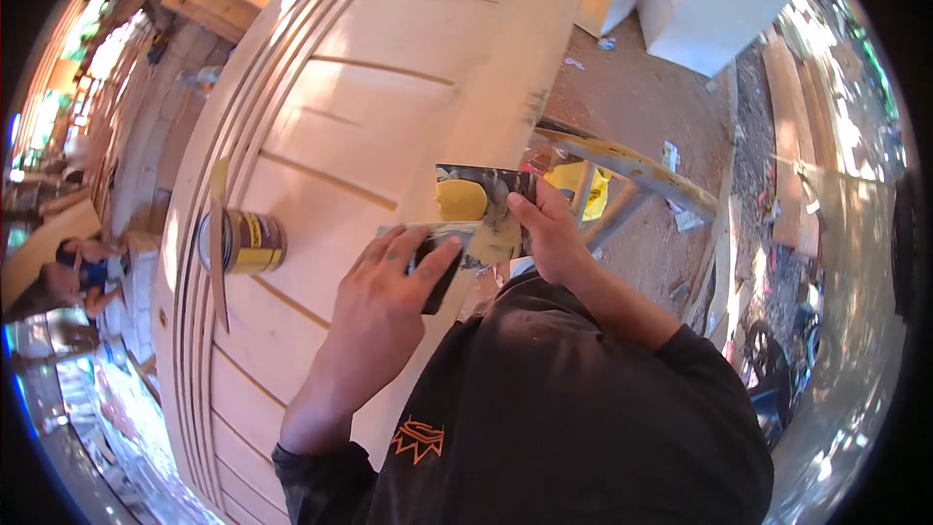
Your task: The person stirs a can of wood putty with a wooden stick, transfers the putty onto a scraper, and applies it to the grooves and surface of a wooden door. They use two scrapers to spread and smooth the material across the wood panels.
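Observation:
My left hand (384, 277) is closed around a putty knife with a black handle (442, 282). Its pale blade (449, 230) touches or overlaps the lower part of a dark, flat putty board (501, 180). A mound of yellow putty (461, 200) lies on that board, with smears around it. The board's right edge is pinched in my right hand (550, 230), thumb on top. Both hands are in front of my body, over the near edge of a pale wooden door (389, 29) with grooved panels. Some of the blade is hidden by my left fingers.
On the door stands a putty can (255, 241), with a thin wooden stick (218, 272) across its open end. A wooden support frame (632, 165) and a yellow bag (583, 185) are right of the door. Another person (92, 267) is at the far left.

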Demonstrator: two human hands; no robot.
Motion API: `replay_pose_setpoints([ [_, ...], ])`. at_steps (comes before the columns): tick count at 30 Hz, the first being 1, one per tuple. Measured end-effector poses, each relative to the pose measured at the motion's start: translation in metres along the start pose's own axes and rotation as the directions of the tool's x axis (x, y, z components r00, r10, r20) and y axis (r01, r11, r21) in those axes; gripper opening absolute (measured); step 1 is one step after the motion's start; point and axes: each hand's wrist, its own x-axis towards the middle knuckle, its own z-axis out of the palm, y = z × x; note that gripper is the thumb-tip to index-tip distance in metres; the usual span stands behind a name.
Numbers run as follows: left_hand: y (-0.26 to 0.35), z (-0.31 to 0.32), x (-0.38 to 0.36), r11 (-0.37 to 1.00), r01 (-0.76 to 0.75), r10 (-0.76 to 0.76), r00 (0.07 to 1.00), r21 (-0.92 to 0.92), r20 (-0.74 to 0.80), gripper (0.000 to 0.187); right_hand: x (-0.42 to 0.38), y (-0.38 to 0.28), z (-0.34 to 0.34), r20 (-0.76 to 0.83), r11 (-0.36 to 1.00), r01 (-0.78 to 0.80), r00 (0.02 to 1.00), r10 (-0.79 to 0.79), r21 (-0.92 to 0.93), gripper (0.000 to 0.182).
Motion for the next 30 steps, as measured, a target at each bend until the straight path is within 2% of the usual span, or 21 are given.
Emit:
replay_pose_setpoints([
  [2,-0.002,0.002,-0.006,0.998,0.012,-0.012,1.0,0.062,-0.007,0.05,0.001,0.009,0.006,0.006,0.989,0.049,0.999,-0.049,-0.143,0.026],
  [4,-0.003,0.003,-0.01,0.995,0.043,-0.043,0.999,0.093,-0.004,0.05,-0.003,-0.003,0.022,0.033,0.98,0.059,0.998,-0.053,-0.189,0.024],
  [10,-0.023,0.01,0.008,0.997,0.078,-0.077,0.995,0.028,-0.058,0.05,0.032,-0.013,0.025,0.102,0.96,0.095,0.992,-0.071,-0.262,0.022],
  [13,-0.038,0.006,0.033,0.986,0.166,-0.166,0.985,-0.015,0.044,0.05,0.074,-0.01,0.028,0.096,0.93,0.147,0.988,-0.121,-0.338,0.018],
  [16,-0.095,0.0,0.068,0.921,0.185,-0.092,0.958,-0.342,0.27,0.049,0.139,-0.015,0.019,0.106,0.916,0.19,0.981,-0.162,-0.354,0.018],
  [17,-0.104,-0.008,0.086,0.725,0.386,-0.206,0.912,-0.571,0.355,0.045,0.162,-0.02,0.014,0.113,0.918,0.199,0.979,-0.17,-0.342,0.018],
  [20,-0.145,-0.011,0.126,0.362,0.473,-0.36,0.866,-0.803,0.347,0.045,0.216,-0.046,-0.001,0.113,0.97,0.106,0.99,-0.082,-0.217,0.018],
  [21,-0.154,-0.013,0.139,0.17,0.494,-0.429,0.816,-0.852,0.388,0.047,0.231,-0.057,-0.01,0.127,0.959,0.049,0.992,-0.013,-0.279,0.018],
  [24,-0.187,-0.007,0.175,0.039,0.457,-0.469,0.794,-0.889,0.388,0.049,0.288,-0.051,-0.032,0.128,0.986,0.039,0.992,-0.018,-0.161,0.019],
  [27,-0.209,-0.014,0.218,0.173,0.551,-0.595,0.719,-0.817,0.359,0.05,0.343,-0.056,-0.058,0.168,0.979,-0.087,0.979,0.118,-0.182,0.021],
  [28,-0.216,-0.017,0.237,0.273,0.587,-0.668,0.686,-0.762,0.289,0.048,0.36,-0.06,-0.06,0.19,0.987,-0.078,0.976,0.104,-0.138,0.022],
  [30,-0.256,-0.012,0.266,0.464,0.584,-0.683,0.715,-0.666,0.15,0.046,0.396,-0.073,-0.063,0.221,0.997,-0.059,0.973,0.069,-0.05,0.022],
])
